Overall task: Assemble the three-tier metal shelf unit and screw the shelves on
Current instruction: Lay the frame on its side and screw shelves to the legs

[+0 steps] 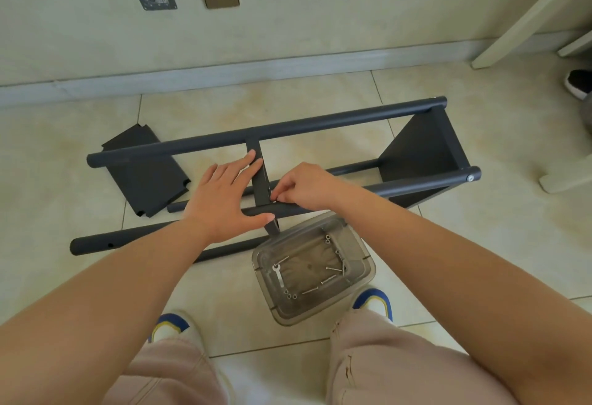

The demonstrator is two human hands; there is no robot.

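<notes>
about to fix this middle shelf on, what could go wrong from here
The right hand pinches something small, likely a screw, at the middle shelf; dropped, it could roll under the frame. The left hand only presses flat, so the shelf may slip off its hole. The clear parts box by the feet could get kicked.

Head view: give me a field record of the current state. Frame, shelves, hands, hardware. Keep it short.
frame: dark metal shelf unit lying on its side on the tiled floor
end shelf: fitted between the poles at the right end
middle shelf: set between the poles
loose shelf: flat on the floor, at left
left hand: fingers straight, resting on the middle shelf and front pole
right hand: pinching something small at the shelf-pole joint
hardware: clear plastic tub holding screws, nuts and a small wrench
</notes>
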